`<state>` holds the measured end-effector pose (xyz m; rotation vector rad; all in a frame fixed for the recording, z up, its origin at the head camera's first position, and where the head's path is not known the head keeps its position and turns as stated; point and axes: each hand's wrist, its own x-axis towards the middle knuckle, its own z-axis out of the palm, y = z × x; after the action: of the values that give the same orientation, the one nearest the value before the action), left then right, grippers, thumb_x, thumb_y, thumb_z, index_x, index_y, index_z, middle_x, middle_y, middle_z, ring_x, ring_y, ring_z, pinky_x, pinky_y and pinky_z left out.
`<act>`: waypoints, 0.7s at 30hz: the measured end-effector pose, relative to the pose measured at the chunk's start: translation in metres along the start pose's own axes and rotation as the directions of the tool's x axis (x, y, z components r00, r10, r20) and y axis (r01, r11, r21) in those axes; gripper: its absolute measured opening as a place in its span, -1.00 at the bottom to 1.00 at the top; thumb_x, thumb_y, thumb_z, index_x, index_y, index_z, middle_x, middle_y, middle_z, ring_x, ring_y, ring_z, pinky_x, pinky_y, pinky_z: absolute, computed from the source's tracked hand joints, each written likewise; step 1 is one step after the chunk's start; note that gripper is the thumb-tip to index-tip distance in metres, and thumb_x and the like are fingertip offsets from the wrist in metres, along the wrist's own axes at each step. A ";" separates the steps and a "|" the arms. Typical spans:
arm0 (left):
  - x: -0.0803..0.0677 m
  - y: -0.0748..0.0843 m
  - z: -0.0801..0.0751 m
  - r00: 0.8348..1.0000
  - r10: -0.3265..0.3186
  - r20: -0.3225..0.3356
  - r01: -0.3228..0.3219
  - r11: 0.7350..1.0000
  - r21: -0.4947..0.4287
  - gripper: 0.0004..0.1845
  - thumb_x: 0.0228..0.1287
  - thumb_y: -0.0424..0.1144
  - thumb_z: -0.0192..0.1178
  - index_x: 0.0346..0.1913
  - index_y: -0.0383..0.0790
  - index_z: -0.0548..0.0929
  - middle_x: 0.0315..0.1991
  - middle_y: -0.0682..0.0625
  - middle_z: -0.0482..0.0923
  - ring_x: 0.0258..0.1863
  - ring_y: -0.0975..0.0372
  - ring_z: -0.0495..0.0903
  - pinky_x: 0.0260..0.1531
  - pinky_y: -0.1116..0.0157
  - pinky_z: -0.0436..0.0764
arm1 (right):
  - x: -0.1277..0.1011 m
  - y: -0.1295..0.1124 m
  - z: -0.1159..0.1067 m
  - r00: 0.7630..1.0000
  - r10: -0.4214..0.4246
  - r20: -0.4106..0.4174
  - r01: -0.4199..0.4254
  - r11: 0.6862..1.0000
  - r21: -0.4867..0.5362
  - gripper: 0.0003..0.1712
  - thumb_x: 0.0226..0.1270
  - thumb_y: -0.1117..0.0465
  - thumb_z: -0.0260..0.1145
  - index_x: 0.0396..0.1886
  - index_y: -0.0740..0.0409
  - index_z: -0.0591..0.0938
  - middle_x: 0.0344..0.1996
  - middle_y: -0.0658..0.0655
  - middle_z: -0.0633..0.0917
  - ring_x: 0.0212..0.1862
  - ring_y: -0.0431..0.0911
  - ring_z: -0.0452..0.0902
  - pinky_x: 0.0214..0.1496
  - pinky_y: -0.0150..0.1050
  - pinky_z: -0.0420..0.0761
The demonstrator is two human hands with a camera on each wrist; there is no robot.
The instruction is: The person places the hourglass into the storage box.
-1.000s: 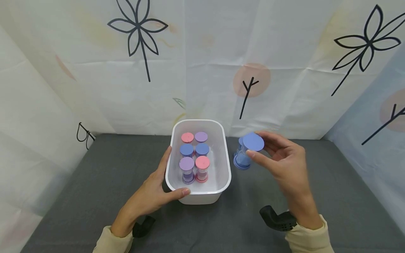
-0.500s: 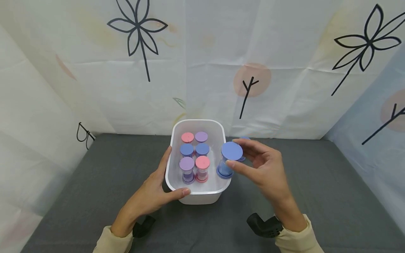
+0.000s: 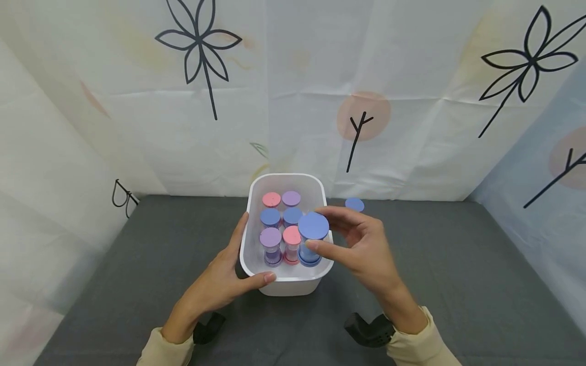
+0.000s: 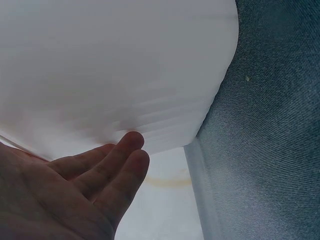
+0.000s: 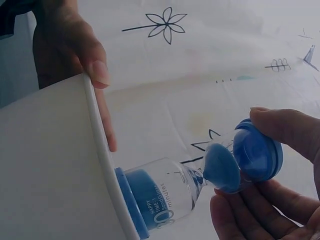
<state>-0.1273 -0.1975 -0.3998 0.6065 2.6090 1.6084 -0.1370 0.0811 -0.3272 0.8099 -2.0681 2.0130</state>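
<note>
My right hand [image 3: 363,251] pinches the upper cap of a blue sand timer [image 3: 313,225] between thumb and fingers. The timer stands upright over the right side of a white plastic bin [image 3: 288,288], beside the front pink sand timer [image 3: 291,235]. In the right wrist view its blue base sits just behind the bin's rim, and the printed glass reads "minutes". My left hand [image 3: 220,274] rests against the bin's front left corner, thumb on the front rim. The left wrist view shows nearly straight fingers [image 4: 122,175] against the bin's outer wall.
Inside the bin stand a front purple sand timer [image 3: 270,238], two blue sand timers [image 3: 270,217] in the middle, and a pink [image 3: 271,199] and purple one [image 3: 291,198] behind. Another blue sand timer [image 3: 354,204] stands on the grey tabletop [image 3: 458,254], partly hidden by my right hand.
My right hand has carried the blue sand timer leftward from beside the bin to over its right side. Another blue timer behind it has come into view. My left hand stays put.
</note>
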 end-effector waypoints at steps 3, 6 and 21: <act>0.000 -0.001 0.000 1.000 -0.010 0.000 0.010 1.000 -0.011 0.31 0.11 0.04 0.53 0.64 0.25 -0.30 0.51 0.03 0.24 0.34 0.04 0.41 0.28 -0.21 0.27 | 0.004 0.003 0.006 0.999 -0.002 0.044 0.001 1.000 0.009 -0.50 0.08 0.47 0.56 0.08 0.32 0.69 -0.06 0.20 0.73 -0.01 0.08 0.67 0.16 -0.15 0.59; -0.001 -0.001 0.000 0.999 -0.034 -0.002 0.034 0.999 -0.010 0.30 0.11 0.06 0.53 0.64 0.29 -0.30 0.49 0.05 0.27 0.32 0.03 0.43 0.27 -0.20 0.27 | 0.009 0.006 0.013 0.996 0.020 0.089 -0.020 1.000 -0.001 -0.52 0.08 0.43 0.57 0.06 0.28 0.71 -0.07 0.15 0.74 -0.02 0.06 0.67 0.17 -0.14 0.58; -0.002 -0.001 -0.001 1.000 0.000 0.023 0.000 1.000 0.002 0.28 0.17 0.02 0.49 0.63 0.27 -0.34 0.52 -0.01 0.21 0.26 0.09 0.46 0.18 -0.21 0.36 | 0.025 0.025 0.041 0.927 0.196 0.318 -0.134 0.969 -0.208 -0.49 0.03 0.26 0.64 0.02 0.28 0.72 -0.17 0.09 0.75 -0.15 -0.09 0.71 0.03 0.09 0.64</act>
<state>-0.1264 -0.1992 -0.4009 0.6211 2.5940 1.5895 -0.1593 0.0339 -0.3413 1.0362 -2.5458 1.8255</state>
